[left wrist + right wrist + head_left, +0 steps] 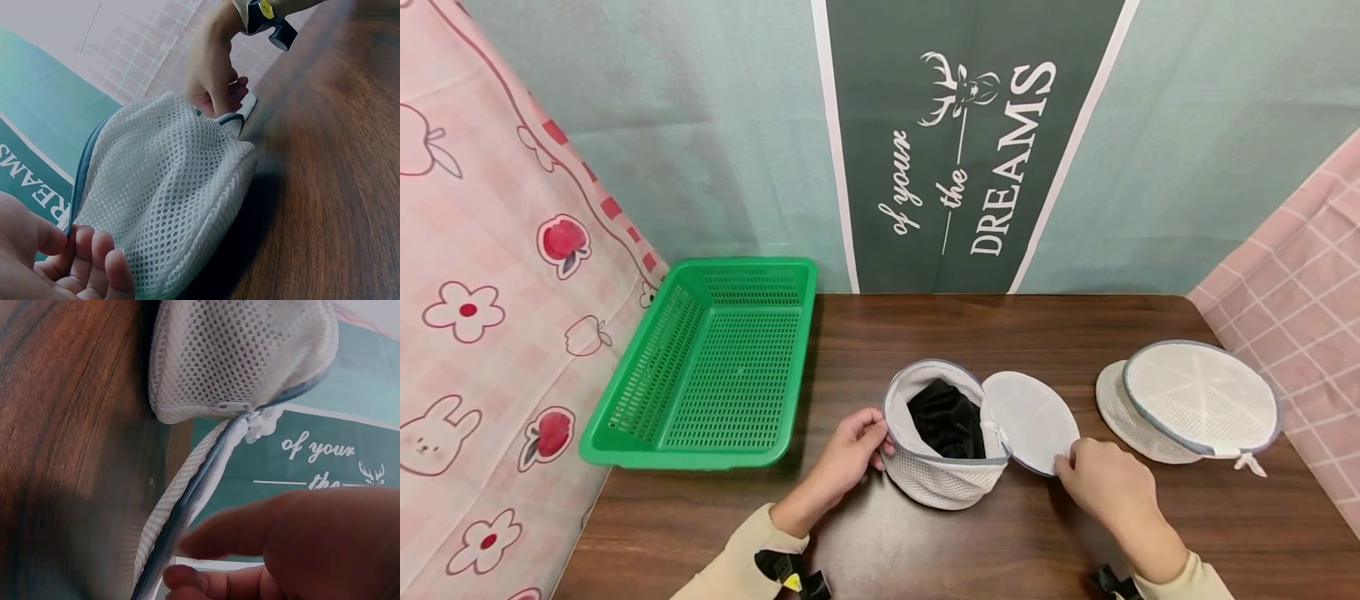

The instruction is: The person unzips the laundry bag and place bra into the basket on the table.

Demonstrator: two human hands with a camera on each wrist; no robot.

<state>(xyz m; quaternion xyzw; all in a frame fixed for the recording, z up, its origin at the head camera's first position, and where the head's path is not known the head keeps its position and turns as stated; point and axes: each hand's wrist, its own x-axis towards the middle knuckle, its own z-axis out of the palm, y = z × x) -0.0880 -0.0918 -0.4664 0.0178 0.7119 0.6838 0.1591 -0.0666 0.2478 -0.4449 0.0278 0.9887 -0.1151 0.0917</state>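
A round white mesh laundry bag (936, 483) with a blue-grey zipper edge stands on the table, its lid (1033, 421) folded out to the right. Black cloth (947, 421) lies inside it. My left hand (852, 450) pinches the bag's rim on the left side, thumb against fingers at the zipper edge in the left wrist view. At the lid's outer right edge, my right hand (1108, 483) pinches the border between thumb and curled fingers. The right wrist view shows the lid's zipper edge (187, 494) running from those fingertips up to the bag.
A green plastic basket (797, 367) with slotted walls stands at the left of the wooden table (880, 333). A second white mesh laundry bag (1202, 396) sits at the right, its round top tilted. Patterned pink cloths hang on both sides, with a green curtain behind.
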